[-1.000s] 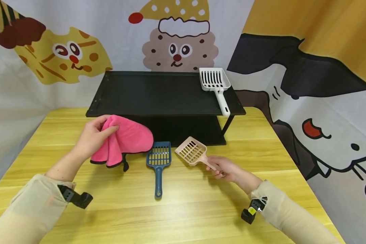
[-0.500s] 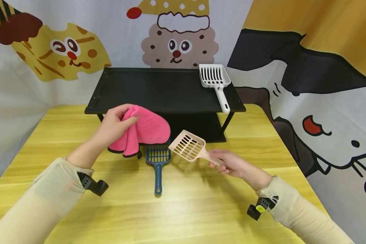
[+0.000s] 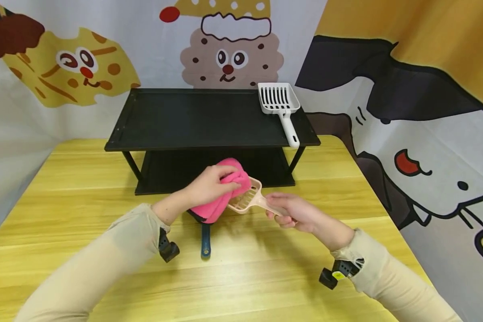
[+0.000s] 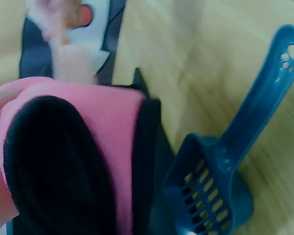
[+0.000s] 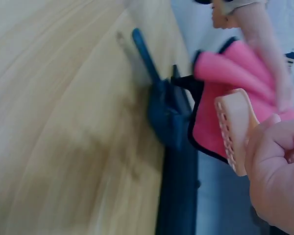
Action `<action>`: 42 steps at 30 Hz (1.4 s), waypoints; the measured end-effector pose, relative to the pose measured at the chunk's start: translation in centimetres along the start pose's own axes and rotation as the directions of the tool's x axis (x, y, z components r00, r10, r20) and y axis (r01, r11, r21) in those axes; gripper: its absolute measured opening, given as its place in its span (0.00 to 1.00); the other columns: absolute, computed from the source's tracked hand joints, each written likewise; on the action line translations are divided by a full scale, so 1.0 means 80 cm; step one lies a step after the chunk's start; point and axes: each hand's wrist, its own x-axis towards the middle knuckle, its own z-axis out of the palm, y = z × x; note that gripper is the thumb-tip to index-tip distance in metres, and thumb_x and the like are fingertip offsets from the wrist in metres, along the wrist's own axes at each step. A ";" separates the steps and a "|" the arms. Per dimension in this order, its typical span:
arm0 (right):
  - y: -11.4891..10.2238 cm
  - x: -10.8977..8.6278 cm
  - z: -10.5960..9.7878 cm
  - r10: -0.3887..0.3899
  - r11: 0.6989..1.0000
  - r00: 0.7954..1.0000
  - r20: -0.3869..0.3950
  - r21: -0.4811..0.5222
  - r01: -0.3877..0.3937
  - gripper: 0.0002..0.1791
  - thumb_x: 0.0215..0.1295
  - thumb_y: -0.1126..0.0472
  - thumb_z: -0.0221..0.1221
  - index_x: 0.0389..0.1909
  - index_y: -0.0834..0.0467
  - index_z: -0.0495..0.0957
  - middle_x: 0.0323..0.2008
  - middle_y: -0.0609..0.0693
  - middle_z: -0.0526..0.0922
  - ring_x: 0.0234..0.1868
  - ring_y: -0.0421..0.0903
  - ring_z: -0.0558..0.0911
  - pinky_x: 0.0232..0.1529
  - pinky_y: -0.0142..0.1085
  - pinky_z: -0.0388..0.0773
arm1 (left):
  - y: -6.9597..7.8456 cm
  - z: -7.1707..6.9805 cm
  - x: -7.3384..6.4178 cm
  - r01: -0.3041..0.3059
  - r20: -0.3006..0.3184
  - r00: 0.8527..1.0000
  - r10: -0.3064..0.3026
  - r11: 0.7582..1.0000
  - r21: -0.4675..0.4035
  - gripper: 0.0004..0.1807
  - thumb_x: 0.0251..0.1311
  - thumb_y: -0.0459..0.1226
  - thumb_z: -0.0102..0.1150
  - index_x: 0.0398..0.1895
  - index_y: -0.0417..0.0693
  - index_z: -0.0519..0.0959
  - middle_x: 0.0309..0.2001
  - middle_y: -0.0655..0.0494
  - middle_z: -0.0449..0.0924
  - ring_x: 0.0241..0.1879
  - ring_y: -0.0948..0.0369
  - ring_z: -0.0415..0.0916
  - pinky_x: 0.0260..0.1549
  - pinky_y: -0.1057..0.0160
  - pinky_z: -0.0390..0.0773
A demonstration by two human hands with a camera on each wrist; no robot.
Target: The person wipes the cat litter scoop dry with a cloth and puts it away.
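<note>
My left hand (image 3: pixel 211 185) grips a folded pink cloth (image 3: pixel 215 208) with black edging, which overlaps the slotted head of a beige litter scoop (image 3: pixel 243 202) in the head view. By its handle, my right hand (image 3: pixel 295 211) holds that scoop above the table, head pointing left. Under the cloth lies a blue litter scoop (image 3: pixel 205 241) on the table; only its handle shows in the head view, while the left wrist view shows its slotted head (image 4: pixel 206 196) too. In the right wrist view the cloth (image 5: pixel 210 112) hangs behind the beige scoop (image 5: pixel 232 129).
A black two-tier rack (image 3: pixel 193 118) stands at the back of the wooden table (image 3: pixel 249 277). On its top shelf, at the right, rests a white litter scoop (image 3: pixel 283 109), its handle over the front edge. A cartoon-printed curtain (image 3: pixel 157 53) hangs behind.
My left hand has carried the cloth rightward, over the blue scoop and onto the beige scoop's head. My right hand has lifted the beige scoop slightly.
</note>
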 end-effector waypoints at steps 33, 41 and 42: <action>-0.014 -0.018 -0.011 -0.063 0.978 0.988 0.138 0.205 0.034 0.15 0.75 0.63 0.32 0.46 0.62 0.67 0.25 0.45 0.74 0.12 0.30 0.62 0.13 0.19 0.56 | -0.011 -0.016 -0.025 -0.337 0.231 0.936 0.266 0.864 0.375 0.12 0.58 0.35 0.61 0.46 0.48 0.82 0.43 0.59 0.83 0.41 0.62 0.75 0.48 0.62 0.76; -0.014 -0.026 -0.018 -0.089 0.987 0.985 0.145 0.144 0.068 0.14 0.76 0.62 0.33 0.48 0.61 0.67 0.26 0.44 0.74 0.12 0.30 0.63 0.13 0.20 0.58 | -0.022 -0.029 -0.034 -0.306 0.130 0.952 0.277 0.874 0.377 0.13 0.56 0.34 0.62 0.46 0.49 0.82 0.44 0.57 0.83 0.44 0.61 0.78 0.48 0.59 0.77; -0.014 -0.028 -0.019 -0.093 0.989 0.986 0.138 0.127 0.076 0.14 0.76 0.62 0.34 0.47 0.61 0.68 0.25 0.44 0.74 0.11 0.30 0.63 0.13 0.20 0.57 | -0.023 -0.032 -0.036 -0.301 0.108 0.954 0.281 0.880 0.368 0.13 0.56 0.33 0.62 0.46 0.48 0.82 0.44 0.55 0.83 0.44 0.60 0.78 0.48 0.58 0.77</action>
